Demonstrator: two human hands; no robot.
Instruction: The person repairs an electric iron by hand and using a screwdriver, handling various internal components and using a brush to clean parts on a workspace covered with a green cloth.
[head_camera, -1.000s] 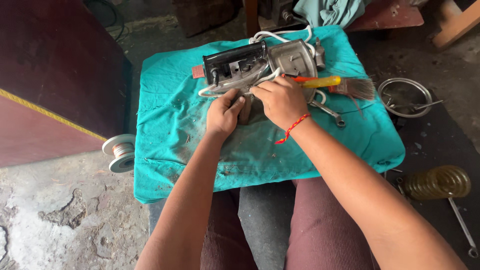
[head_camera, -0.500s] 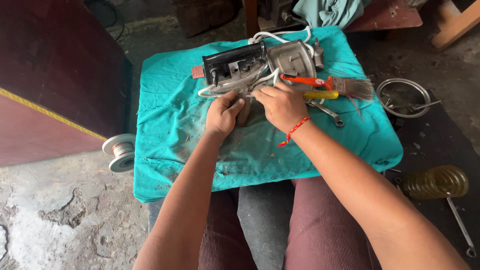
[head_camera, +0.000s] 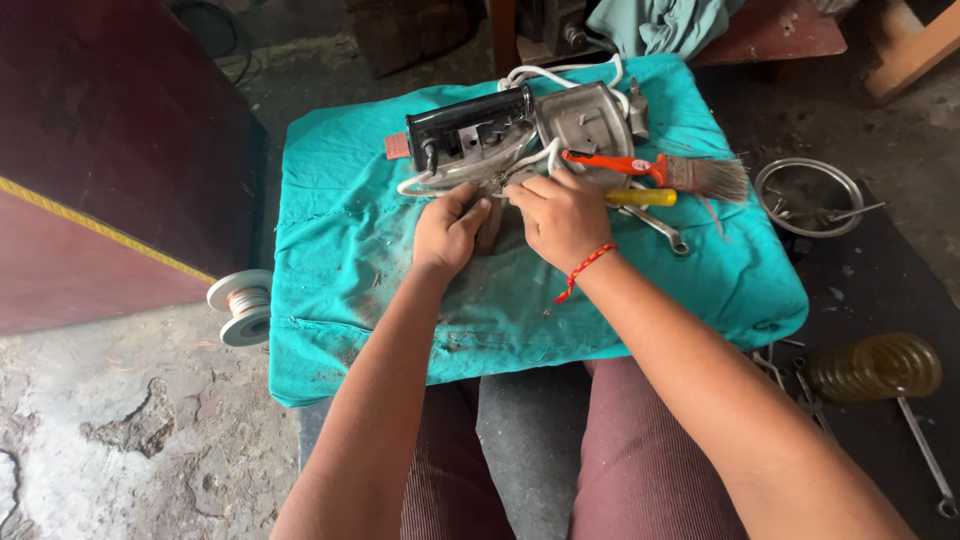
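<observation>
Item: small bench (head_camera: 330, 300) draped in a teal cloth (head_camera: 400, 330), seen from above our knees.

Labels: we note one small reddish rectangular tag (head_camera: 396, 146) at the left end of the black iron housing (head_camera: 468, 128), which lies on its side at the far middle of the cloth. Its print is too small to make out.

Hands: our left hand (head_camera: 448, 232) is curled, fingers (head_camera: 462, 203) nearly closed on a small dark part (head_camera: 490, 228) that rests on the cloth just in front of the housing. Our right hand (head_camera: 562, 215), with a red thread at the wrist, meets it from the other side, its fingers bent and pinching at the same spot, beside the white cord (head_camera: 470, 178). What sits between the fingertips is hidden by the knuckles.

Near the right hand: metal soleplate (head_camera: 585, 118), orange-handled paintbrush (head_camera: 650, 168), yellow-handled screwdriver (head_camera: 640, 198) partly under the hand, spanner (head_camera: 660, 230).

Off the bench: wire spool (head_camera: 240, 305) on the floor at left; steel bowl (head_camera: 808, 195) at right; coiled yellowish tube (head_camera: 875, 368) lower right. The cloth heap at the top edge is cut off.
</observation>
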